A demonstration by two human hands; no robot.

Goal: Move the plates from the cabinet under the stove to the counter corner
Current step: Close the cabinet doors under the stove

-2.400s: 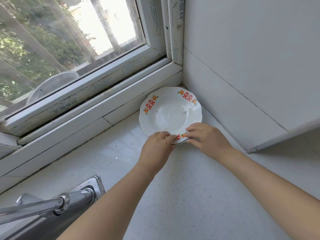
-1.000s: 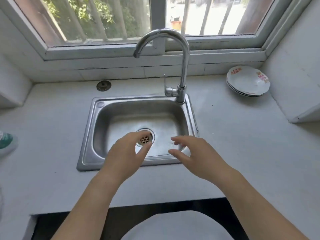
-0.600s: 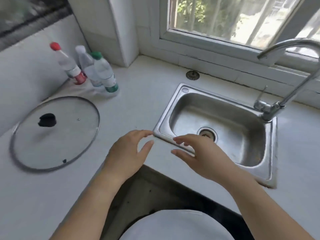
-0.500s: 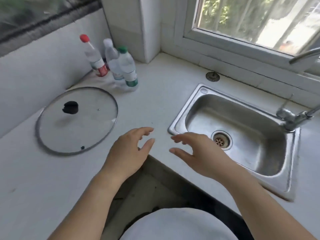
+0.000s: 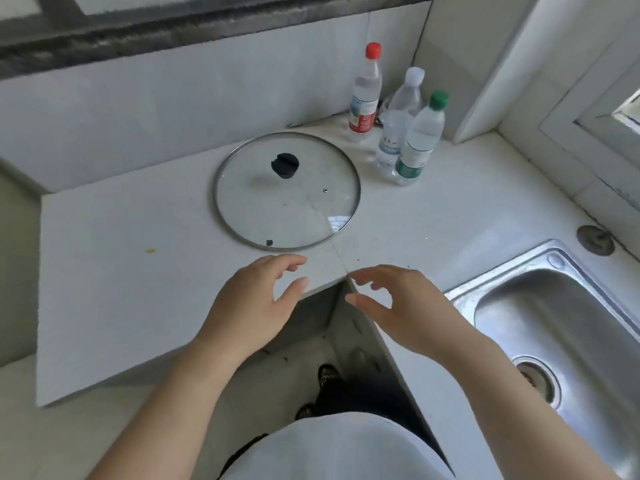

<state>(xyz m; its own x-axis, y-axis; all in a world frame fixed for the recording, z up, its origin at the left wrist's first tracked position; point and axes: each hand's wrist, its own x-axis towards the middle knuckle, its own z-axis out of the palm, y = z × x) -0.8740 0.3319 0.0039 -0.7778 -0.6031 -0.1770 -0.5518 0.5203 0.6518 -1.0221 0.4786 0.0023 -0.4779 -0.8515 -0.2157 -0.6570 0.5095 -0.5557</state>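
Observation:
No plate is in view now, and neither the stove nor its cabinet shows. My left hand hovers over the inner corner of the white counter, fingers apart and holding nothing. My right hand floats beside it at the same height, also spread and empty. The two hands face each other with a gap between them, just in front of a glass pot lid.
A glass pot lid with a black knob lies flat on the counter. Three plastic bottles stand in the back corner. A steel sink is at the right. The floor and my shoes show below the counter's edge.
The view has swung left from the plates in the window corner, past the sink, to the pot lid and bottles. Both hands let go of the plate and stay empty.

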